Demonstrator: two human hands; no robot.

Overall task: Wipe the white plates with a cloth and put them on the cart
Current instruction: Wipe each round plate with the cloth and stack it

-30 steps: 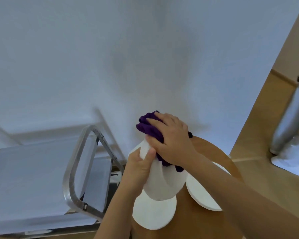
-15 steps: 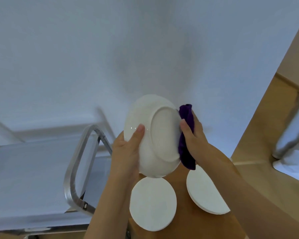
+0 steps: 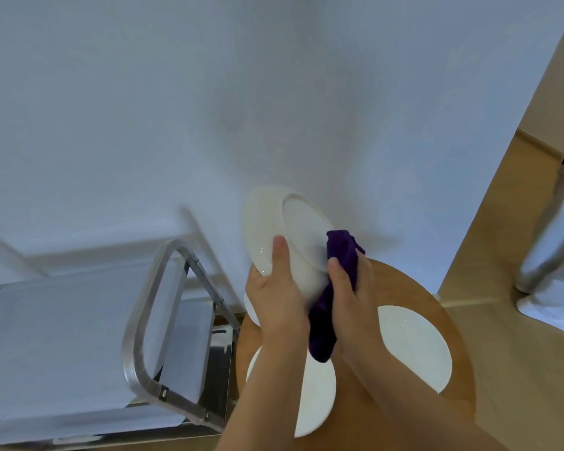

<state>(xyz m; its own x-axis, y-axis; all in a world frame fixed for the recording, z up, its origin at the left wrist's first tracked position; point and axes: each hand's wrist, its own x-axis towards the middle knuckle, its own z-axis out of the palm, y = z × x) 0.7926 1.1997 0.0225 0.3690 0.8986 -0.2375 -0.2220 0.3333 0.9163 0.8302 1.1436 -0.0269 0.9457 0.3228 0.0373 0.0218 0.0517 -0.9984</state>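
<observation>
My left hand (image 3: 279, 297) grips a white plate (image 3: 284, 229) by its lower rim and holds it tilted on edge, underside toward me, above the round wooden table (image 3: 414, 297). My right hand (image 3: 349, 297) presses a purple cloth (image 3: 331, 297) against the plate's right lower edge. Two more white plates lie flat on the table: one plate (image 3: 316, 398) under my left forearm, another plate (image 3: 417, 343) to the right. A sliver of a further white plate (image 3: 250, 309) shows behind my left hand. The steel cart (image 3: 150, 323) stands to the left.
The cart's top shelf (image 3: 62, 336) is covered in white and its tubular handle (image 3: 135, 362) faces the table. A white wall fills the background. At the right, on the wooden floor, stand a person's grey trouser leg (image 3: 554, 239) and white shoe (image 3: 557, 304).
The plate has been flipped from face-down under the cloth to underside up. The cloth hand has slid down from the plate's right rim to its lower right edge.
</observation>
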